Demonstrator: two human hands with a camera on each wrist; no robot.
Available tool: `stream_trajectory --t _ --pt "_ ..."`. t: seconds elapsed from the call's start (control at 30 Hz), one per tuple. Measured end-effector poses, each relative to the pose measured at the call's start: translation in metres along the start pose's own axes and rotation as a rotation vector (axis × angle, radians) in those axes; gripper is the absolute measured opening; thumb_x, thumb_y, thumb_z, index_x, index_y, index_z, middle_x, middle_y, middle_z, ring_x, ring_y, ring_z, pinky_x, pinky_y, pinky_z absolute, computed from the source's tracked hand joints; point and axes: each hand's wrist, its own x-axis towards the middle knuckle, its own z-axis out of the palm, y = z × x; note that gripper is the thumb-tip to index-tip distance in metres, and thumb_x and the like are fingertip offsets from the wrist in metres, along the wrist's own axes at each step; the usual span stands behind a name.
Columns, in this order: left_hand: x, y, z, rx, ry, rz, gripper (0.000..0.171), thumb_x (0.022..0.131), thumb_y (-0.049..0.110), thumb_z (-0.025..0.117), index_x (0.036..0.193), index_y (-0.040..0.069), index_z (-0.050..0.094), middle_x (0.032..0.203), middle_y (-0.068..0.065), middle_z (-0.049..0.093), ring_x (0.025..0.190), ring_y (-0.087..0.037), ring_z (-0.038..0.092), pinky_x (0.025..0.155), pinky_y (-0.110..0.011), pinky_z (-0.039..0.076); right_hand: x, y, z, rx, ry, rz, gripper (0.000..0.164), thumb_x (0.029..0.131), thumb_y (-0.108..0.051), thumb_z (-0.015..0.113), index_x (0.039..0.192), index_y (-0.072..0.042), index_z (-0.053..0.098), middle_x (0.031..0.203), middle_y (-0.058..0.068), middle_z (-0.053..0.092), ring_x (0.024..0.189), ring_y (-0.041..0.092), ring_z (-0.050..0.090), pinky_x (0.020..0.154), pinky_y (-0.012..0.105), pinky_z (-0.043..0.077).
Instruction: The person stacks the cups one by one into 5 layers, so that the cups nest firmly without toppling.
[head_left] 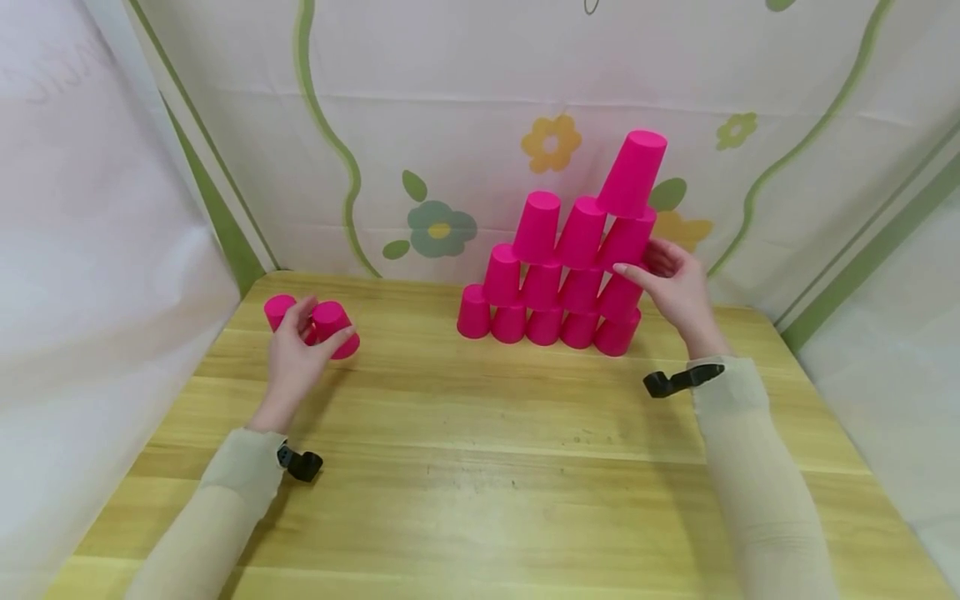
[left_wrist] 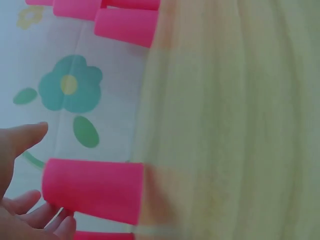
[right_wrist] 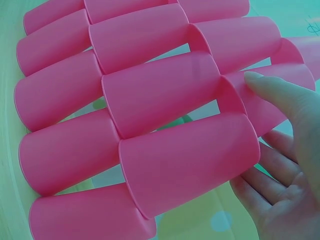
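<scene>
A pyramid of upside-down pink cups stands at the back of the table. Three cups make its third row, and a single top cup rests above that row's right end. My right hand is at the right side, its thumb before the third-row end cup and its fingers loosely bent beside it; contact is unclear. At the far left, my left hand surrounds a pink cup with thumb and fingers spread. In the left wrist view the thumb stands apart from that cup. Another pink cup is partly hidden beside it.
The wooden table reaches back to a white curtain printed with flowers and vines. More white cloth hangs along the left side. A black wrist camera sits on the left sleeve, another camera on the right.
</scene>
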Motion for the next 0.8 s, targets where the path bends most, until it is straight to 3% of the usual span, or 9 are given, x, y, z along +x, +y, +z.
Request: stream_trajectory --t 0.3,0.53,0.8 --pt "0.009 -0.021 -0.004 0.03 -0.142 -0.103 0.076 0.093 0.028 0.079 0.151 -0.003 0.041 0.139 -0.026 0.055 0.124 -0.04 0.056 0.107 -0.049 0.044 0.001 -0.001 -0.001 -0.002 -0.008 -0.013 0.071 0.088 -0.035 0.082 0.149 -0.015 0.053 0.142 0.01 0.058 0.128 0.025 0.056 0.103 0.031 0.048" --pt "0.013 -0.027 -0.006 0.08 -0.174 -0.052 0.07 0.093 0.028 0.078 0.147 -0.003 0.046 0.138 -0.029 0.055 0.124 -0.045 0.056 0.107 -0.054 0.043 0.0 0.0 0.0 0.008 -0.01 -0.011 0.07 0.087 -0.035 0.082 0.148 -0.016 0.054 0.141 0.01 0.058 0.127 0.026 0.056 0.102 0.03 0.048" --pt "0.016 -0.024 -0.006 0.072 -0.184 -0.072 0.078 0.092 0.037 0.078 0.149 -0.002 0.042 0.142 -0.025 0.053 0.128 -0.042 0.053 0.108 -0.053 0.041 -0.003 -0.003 0.0 0.019 -0.011 -0.012 0.069 0.088 -0.035 0.082 0.148 -0.016 0.054 0.142 0.01 0.058 0.128 0.026 0.056 0.102 0.029 0.048"
